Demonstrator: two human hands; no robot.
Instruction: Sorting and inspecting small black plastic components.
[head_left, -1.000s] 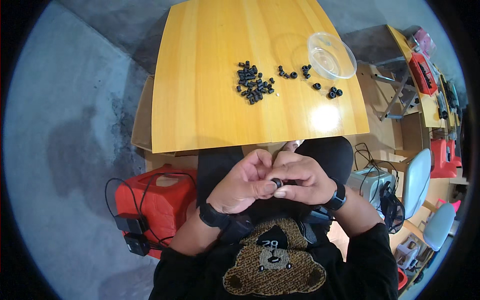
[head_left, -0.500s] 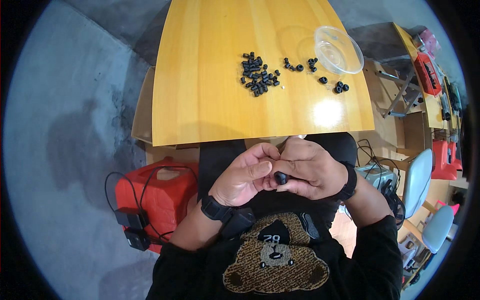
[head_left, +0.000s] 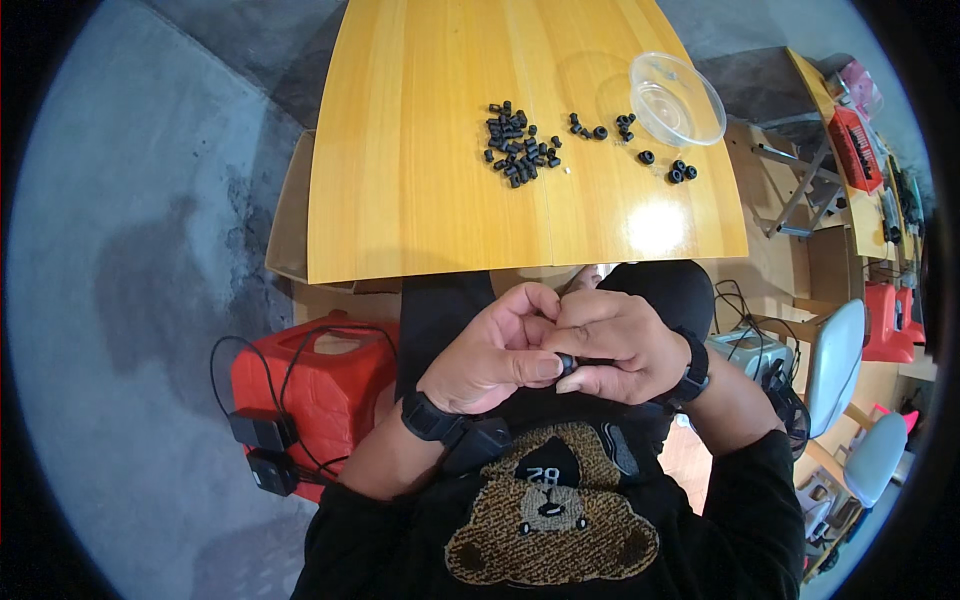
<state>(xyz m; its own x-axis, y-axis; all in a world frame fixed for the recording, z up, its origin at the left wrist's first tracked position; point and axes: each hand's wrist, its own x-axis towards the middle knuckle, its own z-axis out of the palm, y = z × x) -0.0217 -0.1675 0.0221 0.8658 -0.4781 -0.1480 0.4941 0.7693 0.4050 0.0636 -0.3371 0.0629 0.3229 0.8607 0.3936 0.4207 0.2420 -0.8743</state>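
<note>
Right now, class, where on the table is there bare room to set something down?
On the wooden table, the left side shows bare, from the left edge to the black-piece pile. So does the strip between that pile and the near edge. Toward the right it is crowded: scattered black parts and a clear tub.

Tabletop [head_left: 420, 190] glare, soft shadows, bowed edges

Light [head_left: 656, 228] glares off a yellow wooden table [head_left: 420, 200] beside mottled grey concrete [head_left: 120, 360].
</note>
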